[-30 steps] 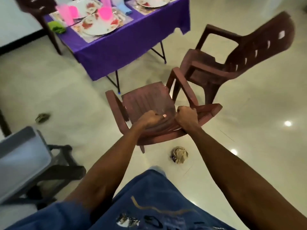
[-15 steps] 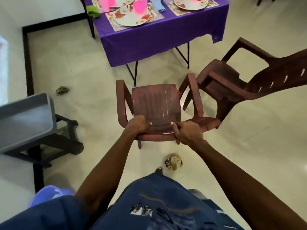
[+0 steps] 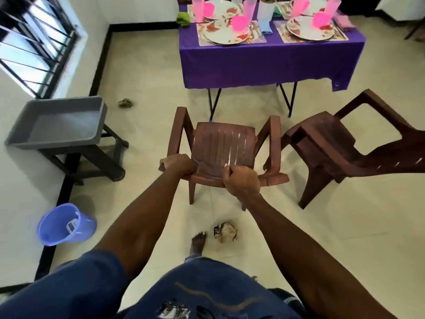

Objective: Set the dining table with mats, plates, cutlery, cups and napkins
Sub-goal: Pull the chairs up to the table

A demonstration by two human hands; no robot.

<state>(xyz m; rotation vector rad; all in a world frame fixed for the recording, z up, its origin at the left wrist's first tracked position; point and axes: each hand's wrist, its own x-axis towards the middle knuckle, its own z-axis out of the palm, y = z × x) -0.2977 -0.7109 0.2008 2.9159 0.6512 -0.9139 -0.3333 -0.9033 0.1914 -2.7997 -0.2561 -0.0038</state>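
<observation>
Both hands (image 3: 177, 163) (image 3: 241, 181), arms outstretched, grip the brown chair's (image 3: 224, 146) top rail.

Both arms extended forward and down, nearly straight, converging slightly toward the hands. Left hand (image 3: 176, 163): knuckles up, fingers curled over the top edge of the brown ribbed plastic armchair (image 3: 224, 146) at its left corner. Right hand (image 3: 241, 180): back of hand facing camera, fingers (image 3: 228, 169) wrapped over the same top edge, right of centre. Both wrists roughly in line with forearms. One bare foot (image 3: 198, 242) visible on the floor between the arms.
</observation>
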